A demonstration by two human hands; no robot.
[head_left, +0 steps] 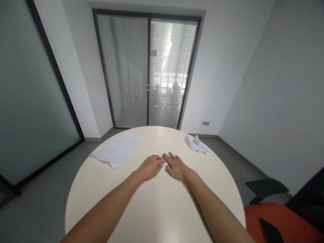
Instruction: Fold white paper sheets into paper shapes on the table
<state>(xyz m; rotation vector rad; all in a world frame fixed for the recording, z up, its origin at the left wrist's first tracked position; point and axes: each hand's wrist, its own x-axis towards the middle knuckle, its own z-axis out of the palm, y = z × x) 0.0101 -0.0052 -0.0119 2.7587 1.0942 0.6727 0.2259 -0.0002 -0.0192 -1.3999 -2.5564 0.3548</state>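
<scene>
Paper [164, 163] between left hand [150, 167] and spread right hand [176, 167] may skew under uneven pressure. I cannot tell the left's grip.

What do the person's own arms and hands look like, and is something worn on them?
The left hand and right hand are bare, without gloves. No sleeve, watch or bracelet shows on the left forearm or right forearm. I see no ring.
</scene>
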